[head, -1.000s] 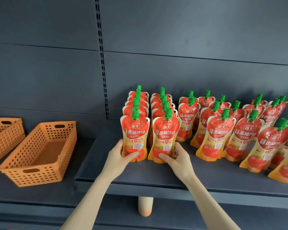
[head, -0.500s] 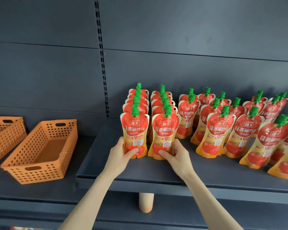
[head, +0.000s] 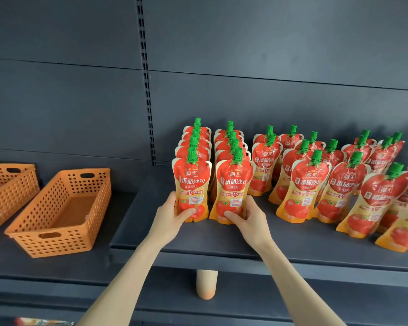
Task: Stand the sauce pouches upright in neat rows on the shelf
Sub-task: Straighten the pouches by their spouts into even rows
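Red and orange sauce pouches with green caps stand on a dark shelf point(head: 292, 245). Two tight rows run front to back at the left. My left hand point(head: 169, 218) grips the bottom of the front pouch of the left row point(head: 191, 182). My right hand point(head: 250, 220) holds the lower edge of the front pouch of the second row point(head: 233, 184). Both pouches stand upright on the shelf. Further right, several pouches point(head: 304, 184) stand in looser, leaning rows.
An orange perforated basket point(head: 57, 234) sits empty on the lower shelf at the left, a second basket point(head: 7, 191) beside it. A slotted upright point(head: 147, 95) runs up the back wall. A beige cylinder point(head: 206, 284) hangs below the shelf's front edge.
Both hands and the two front pouches have shifted slightly back toward their rows; the hands keep the same hold at the pouch bottoms.
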A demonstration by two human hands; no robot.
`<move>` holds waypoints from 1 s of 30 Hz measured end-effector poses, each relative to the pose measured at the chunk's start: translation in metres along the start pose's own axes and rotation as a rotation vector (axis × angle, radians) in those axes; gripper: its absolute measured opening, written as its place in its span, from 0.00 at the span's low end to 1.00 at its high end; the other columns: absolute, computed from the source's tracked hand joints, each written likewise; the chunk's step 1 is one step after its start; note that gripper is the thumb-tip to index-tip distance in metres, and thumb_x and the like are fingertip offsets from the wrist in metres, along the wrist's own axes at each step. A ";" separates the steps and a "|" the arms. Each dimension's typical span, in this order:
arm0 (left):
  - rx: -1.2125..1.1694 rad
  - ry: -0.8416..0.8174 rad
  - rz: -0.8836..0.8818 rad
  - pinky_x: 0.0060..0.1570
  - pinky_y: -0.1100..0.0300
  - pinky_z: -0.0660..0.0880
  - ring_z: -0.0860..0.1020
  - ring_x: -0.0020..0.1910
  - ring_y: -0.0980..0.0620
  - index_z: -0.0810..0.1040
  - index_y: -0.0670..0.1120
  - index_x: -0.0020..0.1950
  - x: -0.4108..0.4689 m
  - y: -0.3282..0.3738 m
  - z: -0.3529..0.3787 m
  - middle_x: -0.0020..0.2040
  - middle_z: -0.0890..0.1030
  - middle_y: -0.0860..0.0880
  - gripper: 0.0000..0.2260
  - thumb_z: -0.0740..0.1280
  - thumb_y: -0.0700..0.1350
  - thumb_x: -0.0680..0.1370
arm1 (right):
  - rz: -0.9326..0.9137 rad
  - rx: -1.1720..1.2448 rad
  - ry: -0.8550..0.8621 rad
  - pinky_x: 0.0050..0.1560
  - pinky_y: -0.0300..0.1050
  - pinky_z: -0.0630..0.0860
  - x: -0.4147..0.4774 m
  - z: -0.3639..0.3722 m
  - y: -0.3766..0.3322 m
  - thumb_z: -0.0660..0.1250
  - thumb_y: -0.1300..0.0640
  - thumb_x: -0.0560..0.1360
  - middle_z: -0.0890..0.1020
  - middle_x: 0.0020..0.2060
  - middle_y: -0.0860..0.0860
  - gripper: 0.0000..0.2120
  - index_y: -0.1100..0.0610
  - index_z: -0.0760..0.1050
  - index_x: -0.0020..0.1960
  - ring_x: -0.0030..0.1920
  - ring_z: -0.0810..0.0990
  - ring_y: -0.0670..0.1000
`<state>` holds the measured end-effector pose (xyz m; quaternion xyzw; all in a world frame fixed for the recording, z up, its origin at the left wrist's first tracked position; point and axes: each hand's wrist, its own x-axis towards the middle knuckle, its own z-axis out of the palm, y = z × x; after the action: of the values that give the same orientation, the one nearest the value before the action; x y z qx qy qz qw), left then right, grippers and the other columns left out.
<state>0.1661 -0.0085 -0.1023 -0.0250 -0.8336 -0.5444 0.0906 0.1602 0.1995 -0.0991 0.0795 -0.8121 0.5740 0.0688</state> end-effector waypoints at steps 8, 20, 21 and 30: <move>-0.004 -0.030 -0.013 0.54 0.62 0.73 0.75 0.55 0.58 0.65 0.47 0.66 0.001 0.000 -0.001 0.60 0.75 0.53 0.23 0.68 0.48 0.75 | 0.014 -0.024 0.001 0.44 0.27 0.73 0.000 0.000 -0.002 0.71 0.55 0.72 0.77 0.52 0.43 0.19 0.53 0.69 0.61 0.50 0.76 0.41; -0.085 0.112 0.008 0.53 0.65 0.73 0.76 0.53 0.59 0.66 0.50 0.60 -0.013 0.001 -0.004 0.55 0.74 0.58 0.22 0.72 0.48 0.71 | 0.048 -0.050 0.008 0.46 0.29 0.73 -0.009 -0.007 -0.011 0.72 0.53 0.71 0.77 0.54 0.43 0.25 0.53 0.67 0.65 0.51 0.77 0.41; -0.048 0.164 0.022 0.56 0.63 0.71 0.75 0.54 0.58 0.66 0.50 0.60 -0.017 0.001 -0.006 0.56 0.73 0.58 0.22 0.72 0.48 0.71 | 0.043 -0.058 0.022 0.49 0.31 0.73 -0.010 -0.011 -0.012 0.71 0.53 0.72 0.77 0.54 0.43 0.24 0.53 0.67 0.64 0.53 0.76 0.42; 0.074 0.156 0.338 0.44 0.76 0.72 0.77 0.48 0.63 0.77 0.49 0.50 -0.037 0.067 -0.012 0.47 0.80 0.58 0.05 0.68 0.43 0.75 | -0.078 -0.296 0.050 0.51 0.34 0.75 -0.023 -0.062 -0.054 0.67 0.58 0.75 0.80 0.46 0.45 0.09 0.56 0.76 0.55 0.48 0.78 0.42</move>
<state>0.2133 0.0099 -0.0439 -0.1189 -0.8274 -0.4906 0.2459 0.1947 0.2415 -0.0335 0.0856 -0.8821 0.4469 0.1221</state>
